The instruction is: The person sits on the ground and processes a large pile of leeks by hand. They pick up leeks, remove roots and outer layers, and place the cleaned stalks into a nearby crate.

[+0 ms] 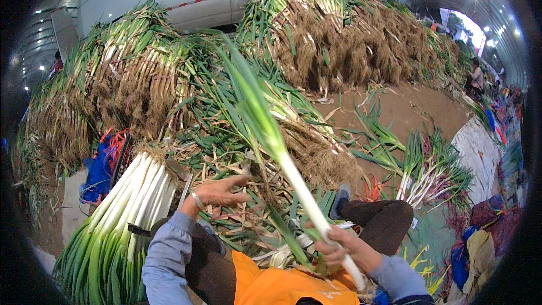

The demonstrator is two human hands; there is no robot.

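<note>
My right hand grips a long leek around its white shank near the root end. Its blurred green leaves slant away up and left. A loose strip of leaf hangs beside the shank, over my lap. My left hand, with a band at the wrist, is held over the leaf litter with its fingers spread and nothing in them. Just left of it, a stack of clean white-shanked leeks lies in a holder with a dark strap, roots towards the far side.
Untrimmed leeks with brown roots form a left heap and a larger right heap, before a white van. A rooty bundle lies ahead. Thinner leeks lie right, by a green mat. Another person sits far right.
</note>
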